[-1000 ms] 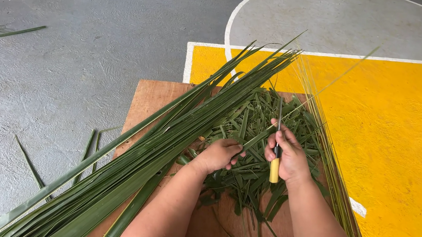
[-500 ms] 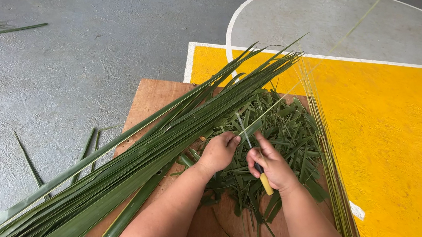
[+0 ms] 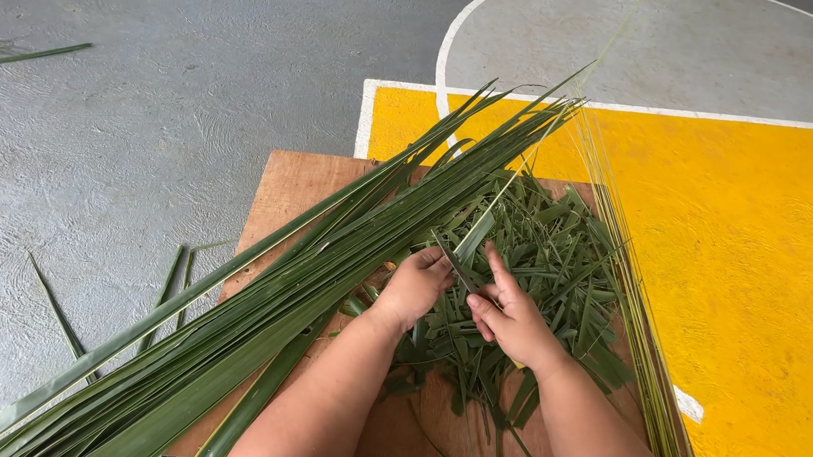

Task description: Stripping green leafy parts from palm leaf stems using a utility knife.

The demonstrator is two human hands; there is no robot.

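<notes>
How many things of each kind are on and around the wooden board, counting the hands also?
Hands: 2 (left hand, right hand)
Wooden board: 1
Knife, in the right hand: 1
Leaf held by the left hand: 1
Bundle of long leaves: 1
Pile of cut leaf pieces: 1
Bundle of thin ribs: 1
Total: 8

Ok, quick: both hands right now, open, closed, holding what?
Left hand: closed, pinching a green palm leaf strip.
Right hand: closed around a knife, blade against the strip.
</notes>
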